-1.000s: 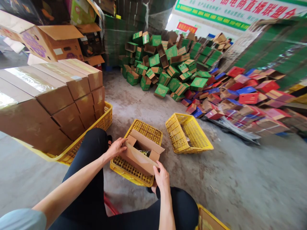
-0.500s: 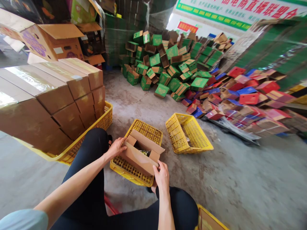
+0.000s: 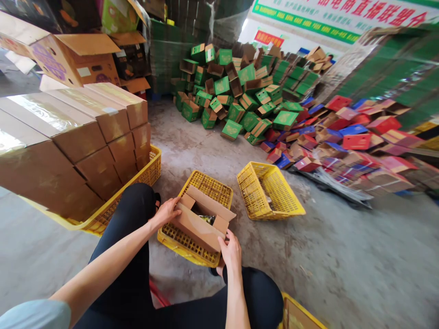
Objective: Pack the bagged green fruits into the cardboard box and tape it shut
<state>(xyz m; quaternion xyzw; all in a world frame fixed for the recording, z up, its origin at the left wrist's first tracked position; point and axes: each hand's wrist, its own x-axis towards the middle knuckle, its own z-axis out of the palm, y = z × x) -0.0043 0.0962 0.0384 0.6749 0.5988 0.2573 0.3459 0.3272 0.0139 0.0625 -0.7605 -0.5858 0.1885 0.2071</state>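
On yellow crate (image 3: 213, 186): carton (image 3: 197, 227) stood unsealed, contents (image 3: 208, 220) in | left hand (image 3: 165, 213), right hand (image 3: 231, 250): grip held near flap | taped cartons (image 3: 89, 137) sat stacked

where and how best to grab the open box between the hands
Probably by the two short ends of the box, below its open flaps, coming from left and right: it is long and narrow, and the flaps would likely bend.
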